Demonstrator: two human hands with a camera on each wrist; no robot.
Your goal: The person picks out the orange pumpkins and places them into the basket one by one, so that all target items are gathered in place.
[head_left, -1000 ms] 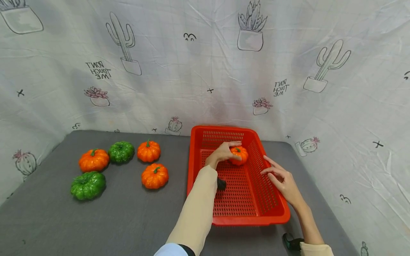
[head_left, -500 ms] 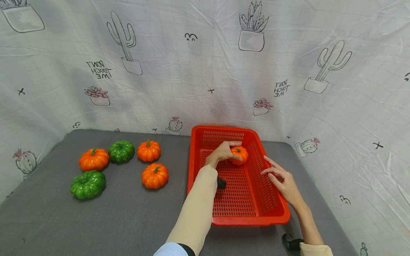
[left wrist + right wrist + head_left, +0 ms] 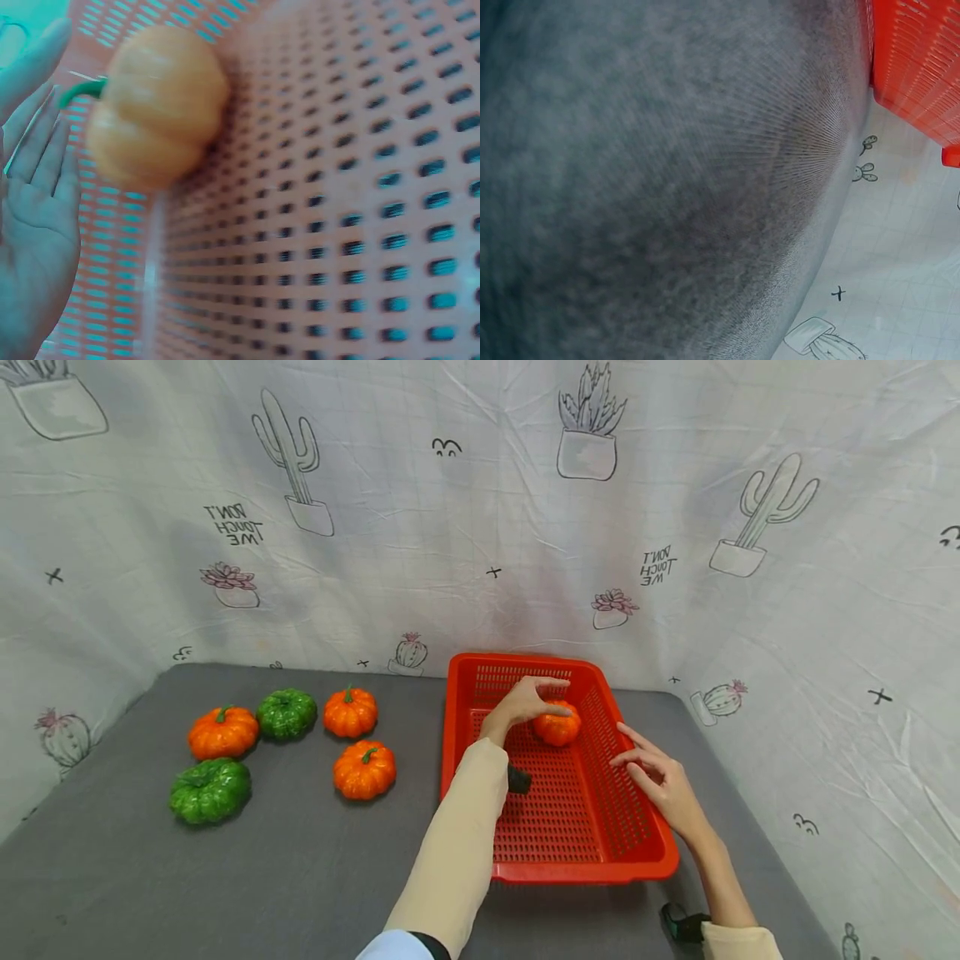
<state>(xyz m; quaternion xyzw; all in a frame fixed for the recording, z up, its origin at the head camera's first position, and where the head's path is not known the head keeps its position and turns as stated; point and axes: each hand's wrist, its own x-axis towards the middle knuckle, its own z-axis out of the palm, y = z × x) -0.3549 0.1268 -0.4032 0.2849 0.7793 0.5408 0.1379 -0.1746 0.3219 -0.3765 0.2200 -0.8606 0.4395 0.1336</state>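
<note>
A small orange pumpkin (image 3: pixel 557 728) with a green stem lies in the far part of a red perforated basket (image 3: pixel 555 872). Just above and left of it is my left hand (image 3: pixel 517 704), thumb and fingers spread. In the left wrist view, the palm and straight fingers of the left hand (image 3: pixel 41 195) show beside the pumpkin (image 3: pixel 161 109), with a gap near its stem. At the basket's right rim, my right hand (image 3: pixel 667 789) rests with loosely bent fingers. The right wrist view shows no hand, only the basket's outer side (image 3: pixel 922 67) and the grey tabletop.
Left of the basket on the grey table (image 3: pixel 300 877) are orange pumpkins (image 3: pixel 222 732) and green pumpkins (image 3: pixel 209 791), several in all. A white cloth (image 3: pixel 480 527) printed with cacti hangs behind and at the sides. A dark strap (image 3: pixel 682 927) sits by the right sleeve.
My left hand has lifted slightly off the orange pumpkin and opened, leaving the pumpkin in the basket. The right hand has stayed at the rim.
</note>
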